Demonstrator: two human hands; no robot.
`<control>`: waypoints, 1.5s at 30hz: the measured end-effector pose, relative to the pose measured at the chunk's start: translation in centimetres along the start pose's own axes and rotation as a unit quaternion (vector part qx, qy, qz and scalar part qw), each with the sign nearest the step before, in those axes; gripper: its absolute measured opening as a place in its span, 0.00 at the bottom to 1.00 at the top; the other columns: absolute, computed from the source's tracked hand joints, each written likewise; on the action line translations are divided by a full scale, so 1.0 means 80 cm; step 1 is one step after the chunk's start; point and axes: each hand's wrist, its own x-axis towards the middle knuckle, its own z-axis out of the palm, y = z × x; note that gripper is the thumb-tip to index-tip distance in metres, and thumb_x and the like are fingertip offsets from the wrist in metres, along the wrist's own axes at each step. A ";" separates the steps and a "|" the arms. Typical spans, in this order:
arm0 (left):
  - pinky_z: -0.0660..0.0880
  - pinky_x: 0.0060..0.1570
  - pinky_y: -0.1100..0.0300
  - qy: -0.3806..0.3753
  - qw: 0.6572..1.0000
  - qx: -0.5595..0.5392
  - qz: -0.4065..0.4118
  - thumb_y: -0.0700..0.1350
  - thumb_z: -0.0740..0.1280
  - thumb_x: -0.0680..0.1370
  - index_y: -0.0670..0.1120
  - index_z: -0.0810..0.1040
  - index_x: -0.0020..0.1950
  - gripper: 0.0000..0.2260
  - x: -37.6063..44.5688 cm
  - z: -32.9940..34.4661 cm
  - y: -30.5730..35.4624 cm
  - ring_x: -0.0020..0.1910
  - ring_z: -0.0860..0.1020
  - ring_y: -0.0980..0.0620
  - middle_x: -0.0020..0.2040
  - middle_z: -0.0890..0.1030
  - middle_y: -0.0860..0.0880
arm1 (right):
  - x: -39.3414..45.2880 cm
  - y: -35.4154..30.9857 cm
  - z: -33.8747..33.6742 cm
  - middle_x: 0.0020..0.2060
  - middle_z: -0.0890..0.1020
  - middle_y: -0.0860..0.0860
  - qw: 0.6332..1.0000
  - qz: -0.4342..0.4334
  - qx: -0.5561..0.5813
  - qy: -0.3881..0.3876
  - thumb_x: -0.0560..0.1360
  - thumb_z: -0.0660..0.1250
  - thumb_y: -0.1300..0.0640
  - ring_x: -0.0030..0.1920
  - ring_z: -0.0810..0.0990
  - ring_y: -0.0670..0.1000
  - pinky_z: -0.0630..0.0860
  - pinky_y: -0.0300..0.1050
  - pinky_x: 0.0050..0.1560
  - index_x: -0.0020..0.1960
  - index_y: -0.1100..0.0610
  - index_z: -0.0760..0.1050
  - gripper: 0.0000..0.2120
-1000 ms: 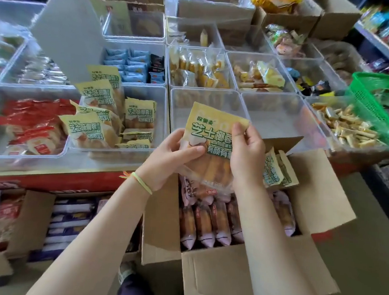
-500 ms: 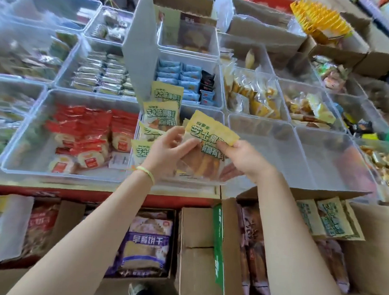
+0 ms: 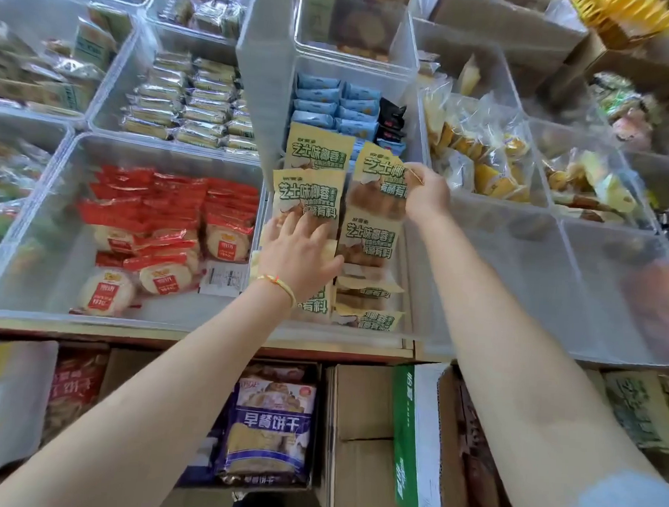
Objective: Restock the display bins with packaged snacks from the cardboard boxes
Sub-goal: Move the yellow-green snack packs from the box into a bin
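Packets (image 3: pixel 309 195) stand upright mid-frame, braced by my flat left hand (image 3: pixel 300 251). My right hand (image 3: pixel 425 194) pinches another packet (image 3: pixel 381 186); letting go early could topple the row.

Head view, close, downward over display bins (image 3: pixel 159 321)

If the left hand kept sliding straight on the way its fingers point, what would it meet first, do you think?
The left hand lies flat with its fingers pointing up the bin. They already touch the yellow snack pack standing just ahead, so that comes first; behind it stands another yellow pack, though depth is unclear.
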 end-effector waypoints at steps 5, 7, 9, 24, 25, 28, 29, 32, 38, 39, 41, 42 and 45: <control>0.47 0.76 0.41 0.005 1.000 0.013 0.001 0.64 0.52 0.78 0.55 0.61 0.77 0.28 0.005 0.014 -0.005 0.78 0.55 0.43 0.79 0.59 0.45 | 0.029 0.004 0.026 0.58 0.78 0.50 0.998 -0.004 -0.056 -0.036 0.80 0.56 0.65 0.56 0.75 0.51 0.70 0.40 0.51 0.68 0.51 0.75 0.21; 0.47 0.76 0.40 0.006 1.000 0.016 0.001 0.63 0.52 0.79 0.55 0.61 0.77 0.28 0.005 0.016 -0.005 0.79 0.55 0.43 0.79 0.59 0.44 | 0.033 0.009 0.030 0.60 0.78 0.51 0.995 -0.007 -0.077 -0.062 0.81 0.62 0.58 0.55 0.75 0.52 0.69 0.40 0.49 0.71 0.50 0.71 0.19; 0.47 0.76 0.40 0.007 1.000 0.012 0.001 0.63 0.52 0.79 0.55 0.61 0.77 0.28 0.005 0.017 -0.005 0.78 0.54 0.43 0.79 0.59 0.44 | 0.034 0.015 0.032 0.58 0.76 0.50 0.995 0.011 -0.077 -0.068 0.81 0.66 0.53 0.54 0.75 0.52 0.70 0.42 0.48 0.73 0.51 0.67 0.22; 0.46 0.75 0.39 -0.004 1.000 0.020 -0.004 0.62 0.52 0.79 0.54 0.63 0.76 0.27 0.008 0.023 -0.004 0.79 0.52 0.42 0.80 0.57 0.44 | -0.024 0.044 0.102 0.80 0.44 0.58 0.902 -0.132 -0.410 -0.044 0.83 0.57 0.56 0.78 0.42 0.70 0.57 0.65 0.74 0.80 0.39 0.40 0.35; 0.45 0.75 0.39 -0.004 1.000 0.018 -0.005 0.62 0.52 0.79 0.53 0.63 0.76 0.27 0.008 0.025 -0.004 0.79 0.52 0.42 0.80 0.57 0.44 | -0.026 0.047 0.104 0.80 0.42 0.57 0.899 -0.131 -0.413 -0.056 0.83 0.57 0.57 0.78 0.40 0.70 0.56 0.65 0.75 0.80 0.39 0.39 0.36; 0.45 0.75 0.39 -0.005 1.000 0.017 -0.007 0.62 0.53 0.79 0.53 0.64 0.75 0.27 0.008 0.027 -0.003 0.79 0.52 0.42 0.80 0.57 0.44 | -0.028 0.051 0.097 0.80 0.42 0.57 0.894 -0.122 -0.422 -0.094 0.81 0.58 0.59 0.77 0.40 0.70 0.54 0.66 0.76 0.80 0.38 0.39 0.38; 0.46 0.75 0.39 -0.005 1.000 0.019 -0.007 0.61 0.53 0.79 0.53 0.64 0.75 0.26 0.009 0.027 -0.002 0.79 0.52 0.42 0.80 0.57 0.43 | -0.030 0.049 0.092 0.80 0.42 0.56 0.895 -0.116 -0.418 -0.106 0.81 0.59 0.58 0.78 0.41 0.70 0.55 0.67 0.76 0.79 0.37 0.40 0.38; 0.46 0.75 0.39 -0.017 0.999 0.029 -0.014 0.61 0.54 0.79 0.52 0.66 0.74 0.26 0.008 0.019 0.003 0.78 0.53 0.42 0.79 0.58 0.43 | -0.040 0.035 0.074 0.81 0.44 0.54 0.905 -0.112 -0.391 -0.124 0.81 0.59 0.55 0.78 0.44 0.69 0.52 0.67 0.76 0.80 0.37 0.45 0.34; 0.69 0.64 0.47 0.116 0.983 -0.132 0.052 0.48 0.61 0.78 0.46 0.81 0.58 0.13 -0.014 -0.011 0.061 0.60 0.75 0.41 0.59 0.78 0.44 | -0.139 0.043 0.000 0.59 0.81 0.55 0.964 -0.215 -0.159 0.002 0.80 0.61 0.59 0.60 0.77 0.57 0.73 0.59 0.62 0.61 0.56 0.80 0.13; 0.73 0.56 0.49 0.148 0.970 -0.179 0.067 0.46 0.62 0.77 0.45 0.82 0.54 0.11 -0.024 -0.017 0.079 0.54 0.77 0.42 0.54 0.81 0.44 | -0.164 0.053 -0.020 0.52 0.84 0.54 0.968 -0.219 -0.120 0.028 0.79 0.62 0.60 0.53 0.80 0.55 0.76 0.57 0.56 0.57 0.58 0.82 0.12; 0.75 0.45 0.54 0.150 0.955 -0.245 0.076 0.44 0.63 0.77 0.45 0.83 0.50 0.09 -0.048 -0.025 0.121 0.46 0.79 0.45 0.47 0.83 0.47 | -0.209 0.082 -0.064 0.44 0.85 0.53 0.971 -0.207 -0.076 0.093 0.79 0.62 0.61 0.44 0.81 0.53 0.78 0.53 0.48 0.52 0.60 0.82 0.10; 0.75 0.42 0.55 0.138 0.952 -0.263 0.079 0.45 0.63 0.77 0.46 0.83 0.49 0.09 -0.060 -0.027 0.144 0.43 0.79 0.48 0.45 0.83 0.49 | -0.226 0.101 -0.086 0.42 0.85 0.52 0.970 -0.196 -0.069 0.125 0.78 0.63 0.62 0.43 0.81 0.53 0.78 0.52 0.46 0.51 0.60 0.82 0.09; 0.75 0.40 0.56 0.091 0.948 -0.284 0.110 0.45 0.63 0.77 0.48 0.83 0.49 0.09 -0.090 -0.018 0.218 0.39 0.79 0.49 0.39 0.81 0.52 | -0.259 0.163 -0.149 0.44 0.84 0.52 0.969 -0.143 -0.082 0.185 0.77 0.64 0.65 0.46 0.80 0.53 0.78 0.51 0.48 0.51 0.60 0.82 0.08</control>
